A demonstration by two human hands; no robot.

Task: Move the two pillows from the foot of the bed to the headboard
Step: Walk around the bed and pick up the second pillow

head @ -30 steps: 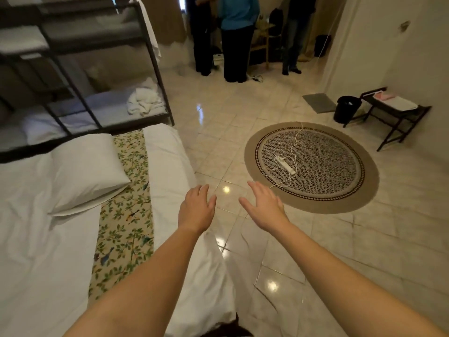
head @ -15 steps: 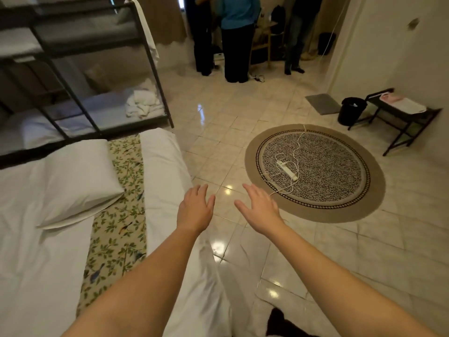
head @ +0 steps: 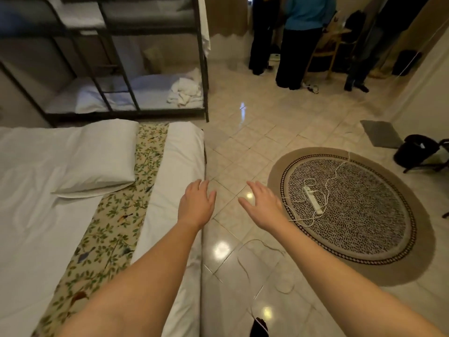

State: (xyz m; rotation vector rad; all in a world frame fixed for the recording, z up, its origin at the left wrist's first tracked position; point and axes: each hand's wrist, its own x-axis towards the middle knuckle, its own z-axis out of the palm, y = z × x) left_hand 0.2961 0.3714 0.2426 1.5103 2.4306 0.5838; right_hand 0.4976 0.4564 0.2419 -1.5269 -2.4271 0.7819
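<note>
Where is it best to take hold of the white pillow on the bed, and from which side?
Probably the white pillow by its near long edge, coming from the right over the floral runner. That edge lies free and slightly lifted; both the left hand and right hand are empty.

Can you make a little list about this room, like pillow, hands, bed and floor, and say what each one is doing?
pillow: one white pillow in view, lying on the bed, partly on the runner
bed: white sheet, flowery runner across it
left hand: left hand open, empty, above the bed's edge
right hand: right hand open, empty, above the tiles
floor: round rug with a white power strip on it
behind: bunk bed
</note>
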